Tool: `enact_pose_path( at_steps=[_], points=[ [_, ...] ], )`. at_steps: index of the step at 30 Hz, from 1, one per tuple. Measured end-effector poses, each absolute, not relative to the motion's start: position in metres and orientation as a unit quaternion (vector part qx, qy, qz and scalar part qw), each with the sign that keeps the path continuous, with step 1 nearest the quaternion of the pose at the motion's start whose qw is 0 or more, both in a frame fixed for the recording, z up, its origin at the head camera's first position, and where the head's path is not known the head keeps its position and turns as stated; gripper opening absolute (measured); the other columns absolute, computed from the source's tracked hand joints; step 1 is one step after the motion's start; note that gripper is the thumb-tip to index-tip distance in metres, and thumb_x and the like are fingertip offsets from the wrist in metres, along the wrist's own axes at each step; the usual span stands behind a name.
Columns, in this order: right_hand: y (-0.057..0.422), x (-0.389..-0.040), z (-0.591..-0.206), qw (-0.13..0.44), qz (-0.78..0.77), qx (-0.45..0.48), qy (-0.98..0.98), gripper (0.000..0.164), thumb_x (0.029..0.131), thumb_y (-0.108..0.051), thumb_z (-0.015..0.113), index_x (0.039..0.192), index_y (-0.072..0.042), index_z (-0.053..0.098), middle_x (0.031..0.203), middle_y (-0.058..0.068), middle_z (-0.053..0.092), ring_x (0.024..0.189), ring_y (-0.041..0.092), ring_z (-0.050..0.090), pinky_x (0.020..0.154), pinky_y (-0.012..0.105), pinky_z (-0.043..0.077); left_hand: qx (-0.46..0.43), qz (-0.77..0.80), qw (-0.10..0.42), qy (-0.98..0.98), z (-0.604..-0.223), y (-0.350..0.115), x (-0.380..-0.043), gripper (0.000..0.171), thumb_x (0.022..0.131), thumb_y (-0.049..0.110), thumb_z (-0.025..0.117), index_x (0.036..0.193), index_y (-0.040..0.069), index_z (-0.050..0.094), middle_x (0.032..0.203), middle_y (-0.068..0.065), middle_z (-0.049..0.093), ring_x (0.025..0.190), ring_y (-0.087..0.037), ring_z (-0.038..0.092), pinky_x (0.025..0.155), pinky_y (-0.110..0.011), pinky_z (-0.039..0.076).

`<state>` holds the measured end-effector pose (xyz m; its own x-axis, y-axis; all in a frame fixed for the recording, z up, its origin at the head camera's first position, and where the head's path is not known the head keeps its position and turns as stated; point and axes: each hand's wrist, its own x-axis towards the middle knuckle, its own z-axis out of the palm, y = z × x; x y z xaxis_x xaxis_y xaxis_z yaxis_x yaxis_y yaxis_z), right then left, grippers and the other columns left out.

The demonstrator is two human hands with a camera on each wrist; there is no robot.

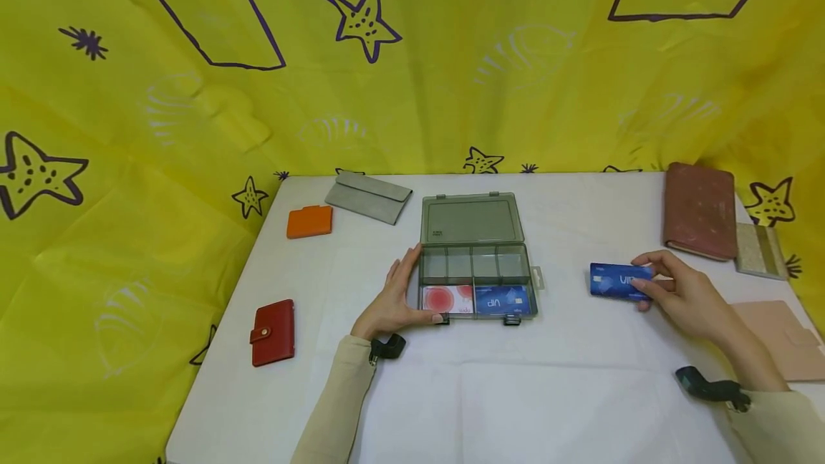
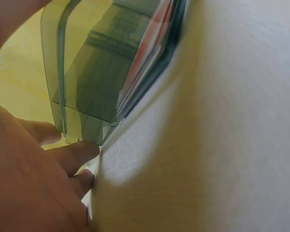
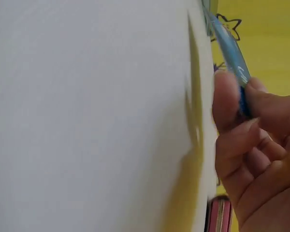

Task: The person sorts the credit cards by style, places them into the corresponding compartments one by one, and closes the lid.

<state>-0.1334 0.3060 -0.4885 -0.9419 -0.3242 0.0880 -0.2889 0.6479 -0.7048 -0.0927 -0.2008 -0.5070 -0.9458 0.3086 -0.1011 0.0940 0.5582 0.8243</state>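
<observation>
Between the thumb and fingers of my right hand (image 1: 677, 296) is a blue VIP card (image 1: 611, 282), raised over the white table. The right wrist view shows that card (image 3: 232, 53) nearly edge-on, pinched near one end. My left hand (image 1: 396, 303) holds a translucent grey-green plastic box (image 1: 479, 281) by its left side, thumb at the front latch and fingers along the side wall. The lid (image 1: 473, 219) lies folded back. In the front compartments lie a red-and-white card (image 1: 447, 299) at left and another blue VIP card (image 1: 501, 301) at right. Small dividers split the rear row.
On the left are a red snap wallet (image 1: 273, 333), an orange card holder (image 1: 309, 222) and a grey envelope wallet (image 1: 369, 196). Rightward lie a brown notebook-like case (image 1: 699, 211), a beige striped piece (image 1: 760, 250) and a pink wallet (image 1: 783, 339), partly behind the right forearm. Yellow cloth (image 1: 412, 113) hangs behind.
</observation>
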Motion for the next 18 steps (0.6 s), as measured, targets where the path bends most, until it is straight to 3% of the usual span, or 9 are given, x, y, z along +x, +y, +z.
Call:
enact_pose_path(
  at_steps=[4,9,11,16,18],
  points=[
    [0.289,-0.138,-0.482,0.050,-0.470,-0.150,0.869,0.039,0.099,-0.001,0.073,0.136,-0.004,0.060,0.105,0.002,0.060,0.072,0.002,0.070,0.058,0.016,0.053,0.113,0.455,0.120,0.875,-0.507,-0.201,-0.092,0.133,0.077,0.033,0.095,0.173,0.028,0.003,0.181,-0.007,0.004,0.166,-0.035,-0.003,0.133,-0.063,0.008],
    [0.259,-0.140,-0.473,0.109,-0.561,-0.182,0.800,0.059,0.089,0.008,0.080,0.143,-0.003,0.059,0.113,-0.009,0.064,0.085,0.007,0.073,0.074,0.018,0.063,0.115,0.456,0.118,0.874,-0.506,-0.201,-0.092,0.133,0.077,0.032,0.096,0.173,0.028,0.004,0.181,-0.006,0.005,0.166,-0.035,-0.004,0.133,-0.062,0.008],
    [0.245,-0.139,-0.472,0.122,-0.577,-0.204,0.782,0.062,0.086,0.011,0.082,0.142,0.002,0.058,0.113,-0.009,0.068,0.087,0.008,0.073,0.077,0.019,0.063,0.117,0.457,0.117,0.874,-0.507,-0.201,-0.092,0.132,0.077,0.032,0.095,0.173,0.026,0.005,0.180,-0.007,0.005,0.166,-0.036,-0.003,0.133,-0.064,0.008],
    [0.212,-0.136,-0.474,0.107,-0.572,-0.239,0.777,0.063,0.078,0.007,0.089,0.136,0.004,0.063,0.116,-0.013,0.072,0.095,0.004,0.068,0.086,0.014,0.059,0.116,0.458,0.119,0.873,-0.507,-0.201,-0.092,0.132,0.078,0.034,0.095,0.173,0.027,0.004,0.180,-0.007,0.005,0.166,-0.038,-0.003,0.132,-0.066,0.010],
    [0.201,-0.135,-0.476,0.088,-0.557,-0.258,0.784,0.063,0.075,0.006,0.092,0.132,0.001,0.067,0.125,-0.007,0.072,0.106,0.000,0.065,0.091,0.012,0.055,0.112,0.459,0.119,0.873,-0.507,-0.201,-0.092,0.132,0.077,0.034,0.095,0.173,0.028,0.005,0.181,-0.006,0.006,0.166,-0.038,-0.003,0.131,-0.067,0.010]
  ],
)
